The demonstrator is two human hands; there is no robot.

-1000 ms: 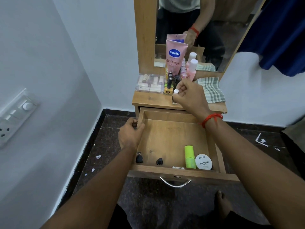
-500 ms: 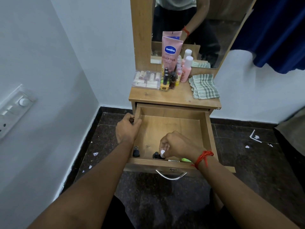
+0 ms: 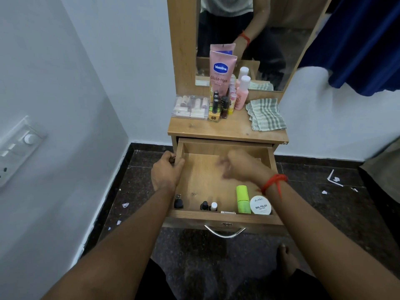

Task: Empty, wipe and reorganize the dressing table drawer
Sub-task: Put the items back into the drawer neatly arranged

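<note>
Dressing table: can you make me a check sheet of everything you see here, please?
Surface: wooden tabletop holding toiletries; drawer pulled open.
Job's things: at drawer's front, green bottle, white nail polish tub, white-capped bottle, black-capped bottle beside it, another black bottle in left corner; on top, Vaseline tube, pink bottle, clear box of lipsticks, checked cloth.
Clutter: paper scraps on floor.
Hands: left hand grips drawer's left wall; right hand over drawer, blurred, grip unclear.
Cables: nothing seen.
Surroundings: mirror, switchboard on left wall, blue fabric at right.
</note>
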